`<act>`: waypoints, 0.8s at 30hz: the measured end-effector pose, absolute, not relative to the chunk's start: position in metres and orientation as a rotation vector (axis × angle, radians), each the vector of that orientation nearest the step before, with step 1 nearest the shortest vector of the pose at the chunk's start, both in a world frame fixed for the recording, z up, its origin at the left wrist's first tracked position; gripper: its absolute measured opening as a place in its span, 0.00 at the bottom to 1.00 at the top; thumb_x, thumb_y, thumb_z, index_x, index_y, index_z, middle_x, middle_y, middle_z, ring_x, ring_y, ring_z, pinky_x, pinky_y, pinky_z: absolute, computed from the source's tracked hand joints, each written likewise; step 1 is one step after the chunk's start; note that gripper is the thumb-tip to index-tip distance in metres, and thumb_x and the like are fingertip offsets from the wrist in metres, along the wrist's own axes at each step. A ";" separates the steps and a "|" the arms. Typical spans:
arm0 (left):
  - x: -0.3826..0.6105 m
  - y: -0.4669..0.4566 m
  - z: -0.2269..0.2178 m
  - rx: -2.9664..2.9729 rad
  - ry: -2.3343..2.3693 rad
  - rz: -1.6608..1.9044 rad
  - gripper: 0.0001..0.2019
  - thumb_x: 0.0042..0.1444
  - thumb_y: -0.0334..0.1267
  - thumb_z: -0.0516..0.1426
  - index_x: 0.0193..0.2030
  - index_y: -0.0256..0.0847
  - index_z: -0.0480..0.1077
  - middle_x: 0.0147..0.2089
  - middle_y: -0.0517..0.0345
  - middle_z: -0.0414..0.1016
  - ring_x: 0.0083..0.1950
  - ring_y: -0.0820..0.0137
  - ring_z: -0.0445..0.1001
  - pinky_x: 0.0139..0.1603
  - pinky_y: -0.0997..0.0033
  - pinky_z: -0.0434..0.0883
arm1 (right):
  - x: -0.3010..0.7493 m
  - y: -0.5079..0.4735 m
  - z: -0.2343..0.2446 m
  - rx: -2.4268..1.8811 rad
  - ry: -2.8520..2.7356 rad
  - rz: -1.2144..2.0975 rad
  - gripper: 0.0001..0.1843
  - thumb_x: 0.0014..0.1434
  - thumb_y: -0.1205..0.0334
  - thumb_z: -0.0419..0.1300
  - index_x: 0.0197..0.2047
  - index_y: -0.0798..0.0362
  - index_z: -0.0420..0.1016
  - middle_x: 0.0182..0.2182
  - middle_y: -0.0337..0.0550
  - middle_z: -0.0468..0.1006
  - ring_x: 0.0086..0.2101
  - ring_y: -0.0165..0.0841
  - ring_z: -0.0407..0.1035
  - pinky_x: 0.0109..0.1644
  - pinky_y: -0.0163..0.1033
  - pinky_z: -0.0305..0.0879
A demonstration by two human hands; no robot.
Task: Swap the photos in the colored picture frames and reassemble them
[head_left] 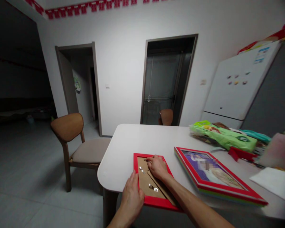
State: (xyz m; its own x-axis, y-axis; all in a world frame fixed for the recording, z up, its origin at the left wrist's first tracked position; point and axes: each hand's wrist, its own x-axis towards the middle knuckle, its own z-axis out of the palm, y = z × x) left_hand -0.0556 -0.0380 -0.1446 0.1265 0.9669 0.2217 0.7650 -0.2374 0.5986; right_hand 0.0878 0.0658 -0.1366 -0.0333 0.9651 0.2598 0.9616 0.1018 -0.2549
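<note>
A red picture frame (136,161) lies face down near the front left corner of the white table (142,136), its brown cardboard back (146,185) showing with small metal clips. My left hand (132,198) rests flat along the frame's left edge, fingers stretched out. My right hand (158,166) lies on the upper part of the cardboard back, fingers curled down and pressing near the top edge. To the right lies a stack of red-edged frames (218,177), face up, with a photo in the top one.
A green plastic package (224,136) and other packets lie at the table's far right, with white paper (274,185) near the right edge. A wooden chair (78,145) stands left of the table. A white fridge (239,85) and two dark doorways are behind.
</note>
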 end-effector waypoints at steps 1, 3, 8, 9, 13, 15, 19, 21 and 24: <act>-0.055 -0.038 -0.145 2.073 1.688 0.826 0.29 0.41 0.24 0.45 0.55 0.25 0.54 0.58 0.44 0.54 0.58 0.64 0.53 0.59 0.67 0.51 | 0.087 0.065 -0.135 -1.884 -2.028 0.020 0.17 0.52 0.58 0.46 0.41 0.45 0.72 0.39 0.47 0.71 0.40 0.39 0.61 0.38 0.39 0.54; -0.055 -0.038 -0.146 2.072 1.702 0.825 0.29 0.41 0.24 0.45 0.55 0.24 0.54 0.58 0.44 0.55 0.58 0.65 0.53 0.59 0.68 0.51 | 0.088 0.059 -0.131 -1.863 -2.039 0.030 0.18 0.52 0.58 0.46 0.43 0.47 0.71 0.39 0.47 0.71 0.40 0.38 0.61 0.39 0.38 0.54; -0.055 -0.038 -0.149 2.045 1.720 0.835 0.29 0.41 0.25 0.45 0.55 0.24 0.53 0.58 0.45 0.54 0.59 0.65 0.52 0.59 0.70 0.50 | 0.105 0.022 -0.121 -1.702 -2.101 0.055 0.21 0.51 0.55 0.47 0.47 0.51 0.67 0.41 0.46 0.71 0.41 0.34 0.61 0.43 0.35 0.52; -0.055 -0.038 -0.149 2.038 1.716 0.838 0.30 0.41 0.26 0.46 0.56 0.25 0.53 0.59 0.46 0.54 0.59 0.66 0.52 0.59 0.71 0.49 | 0.110 0.012 -0.120 -1.676 -2.125 0.085 0.21 0.50 0.53 0.48 0.44 0.51 0.69 0.40 0.46 0.71 0.40 0.34 0.62 0.43 0.34 0.53; -0.055 -0.040 -0.148 2.015 1.704 0.854 0.29 0.42 0.27 0.46 0.56 0.25 0.53 0.59 0.46 0.53 0.59 0.66 0.51 0.59 0.72 0.48 | 0.121 -0.018 -0.119 -1.639 -2.191 0.182 0.20 0.46 0.51 0.52 0.40 0.50 0.72 0.35 0.46 0.72 0.36 0.35 0.64 0.38 0.34 0.55; -0.056 -0.041 -0.146 2.015 1.692 0.859 0.28 0.43 0.27 0.46 0.55 0.25 0.53 0.59 0.45 0.53 0.59 0.66 0.51 0.59 0.71 0.48 | 0.121 -0.023 -0.116 -1.636 -2.170 0.203 0.19 0.45 0.56 0.53 0.41 0.52 0.71 0.35 0.46 0.72 0.35 0.34 0.64 0.37 0.34 0.56; -0.057 -0.040 -0.141 1.954 1.624 0.930 0.27 0.44 0.30 0.47 0.55 0.27 0.54 0.58 0.45 0.55 0.58 0.65 0.53 0.58 0.70 0.50 | 0.119 -0.018 -0.100 -1.689 -2.113 0.265 0.17 0.42 0.63 0.53 0.37 0.54 0.73 0.33 0.47 0.74 0.33 0.33 0.66 0.35 0.32 0.57; -0.056 -0.038 -0.135 1.883 1.579 1.016 0.26 0.45 0.32 0.49 0.54 0.29 0.55 0.56 0.45 0.58 0.57 0.65 0.56 0.57 0.69 0.52 | 0.118 -0.017 -0.087 -1.709 -2.109 0.265 0.16 0.41 0.63 0.53 0.35 0.53 0.74 0.33 0.47 0.74 0.32 0.33 0.66 0.34 0.32 0.57; -0.056 -0.032 -0.125 1.690 1.388 1.227 0.24 0.46 0.33 0.49 0.52 0.33 0.56 0.51 0.47 0.65 0.51 0.66 0.64 0.51 0.69 0.61 | 0.107 -0.019 -0.070 -1.691 -2.110 0.263 0.16 0.41 0.62 0.54 0.35 0.53 0.74 0.33 0.47 0.74 0.32 0.34 0.65 0.34 0.33 0.58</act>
